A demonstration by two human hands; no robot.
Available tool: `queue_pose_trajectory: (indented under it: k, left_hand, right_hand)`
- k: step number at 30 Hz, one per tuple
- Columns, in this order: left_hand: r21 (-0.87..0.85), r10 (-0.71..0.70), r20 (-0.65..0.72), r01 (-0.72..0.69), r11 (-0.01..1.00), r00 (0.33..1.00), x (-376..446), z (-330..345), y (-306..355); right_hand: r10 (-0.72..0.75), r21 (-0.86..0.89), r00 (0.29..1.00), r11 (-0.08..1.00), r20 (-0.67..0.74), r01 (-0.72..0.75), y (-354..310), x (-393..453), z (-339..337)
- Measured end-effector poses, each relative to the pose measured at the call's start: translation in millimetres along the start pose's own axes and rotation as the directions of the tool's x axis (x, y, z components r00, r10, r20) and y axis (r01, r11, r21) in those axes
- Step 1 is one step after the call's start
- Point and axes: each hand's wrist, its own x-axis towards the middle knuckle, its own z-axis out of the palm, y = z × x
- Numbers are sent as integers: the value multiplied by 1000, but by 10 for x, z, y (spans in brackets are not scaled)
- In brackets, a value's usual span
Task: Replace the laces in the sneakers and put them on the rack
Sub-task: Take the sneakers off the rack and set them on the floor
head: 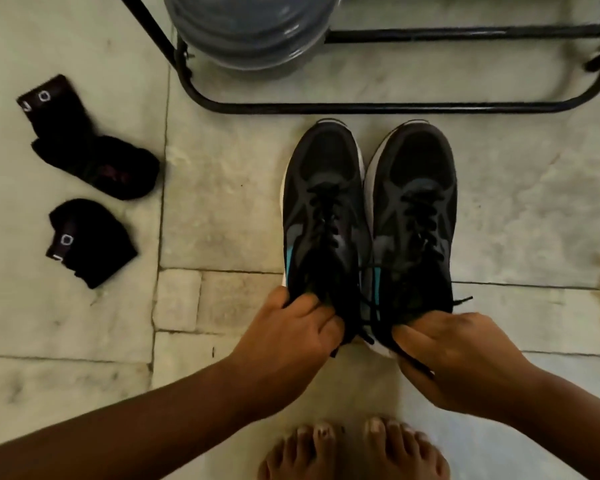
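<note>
- Your left hand [293,332] is curled over the heel end of the left sneaker [324,216], fingers tucked into the collar where the loose black laces [355,317] bunch up.
- Your right hand [454,355] is curled the same way over the heel end of the right sneaker [414,216], pinching the collar, with a lace end trailing out beside it.
- Both forearms reach in from the near corners of the view, wrists bent down and knuckles up.
- Both sneakers stand side by side, touching, toes pointing at the black metal rack [361,107], whose front bar lies just past them on the stone floor [222,202].
- The laces look threaded through the eyelets but untied at the top, so I judge this is either the start of unlacing or the lift toward the rack; I can't tell which.
- If you lift now, the dangling lace ends could snag on the rack's bar or get trapped under a sole.
- A pinch on the collar alone may let a shoe tip toe-down and slip.
- The water jug [253,29] sits within the rack frame at its left end; swinging the shoes wide could knock it.
- Your bare toes [357,448] are right below the heels, so a dropped shoe lands on them.
- Two black socks [90,161] lie well apart toward the floor's left side.
</note>
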Motion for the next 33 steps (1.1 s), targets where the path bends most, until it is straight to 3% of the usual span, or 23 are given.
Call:
queue_pose_trajectory:
  k: [7, 11, 16, 21, 27, 33]
  left_hand:
    - [24, 0, -44, 1, 1000, 999, -32, 152, 25]
    - [27, -92, -4, 92, 995, 996, -37, 68, 92]
    - [94, -211, 11, 209, 973, 977, -85, 3, 194]
    - [143, -284, -48, 288, 947, 958, -147, 59, 255]
    - [109, -370, -114, 382, 918, 922, -258, 118, 461]
    - [64, -346, -116, 355, 933, 931, -410, 185, 573]
  right_hand:
    - [-1, -78, 999, 997, 37, 4, 2, -43, 57]
    - [78, -164, 996, 984, 42, -70, -62, -45, 26]
    - [278, -113, 960, 955, 30, -273, -264, -30, -39]
    - [362, -71, 930, 931, 67, -358, -337, -46, -69]
    - [384, -74, 922, 922, 47, -380, -459, -159, -23]
    - [364, -59, 928, 931, 77, -360, -487, -300, 2]
